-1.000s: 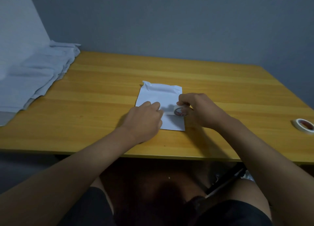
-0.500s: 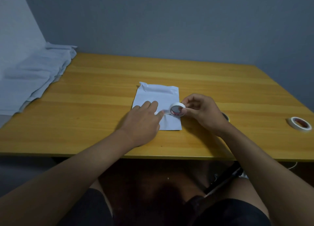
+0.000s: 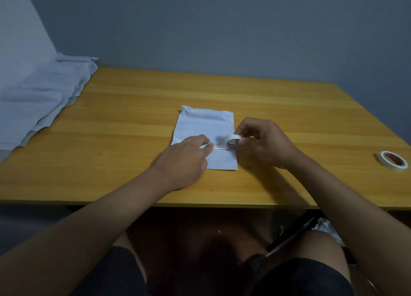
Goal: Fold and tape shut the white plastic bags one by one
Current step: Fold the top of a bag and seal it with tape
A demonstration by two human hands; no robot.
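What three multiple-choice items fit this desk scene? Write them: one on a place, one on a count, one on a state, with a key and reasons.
1. Where does the folded white plastic bag lie on the yellow wooden desk?
A. near the middle
B. at the far right corner
C. under the pile of white bags

2. How many rolls of white tape show?
A. one
B. two
C. four

3. What is the right hand doing?
A. lying flat on the desk
B. gripping the small roll of white tape
C. lifting the bag

Key: 1 A, the bag sits mid-desk, apart from the pile of white bags at the left. 2 B, one roll is held and a second flat roll of white tape lies at the right edge. 3 B, its fingers curl round the roll while the left hand pinches the tape's end on the bag.
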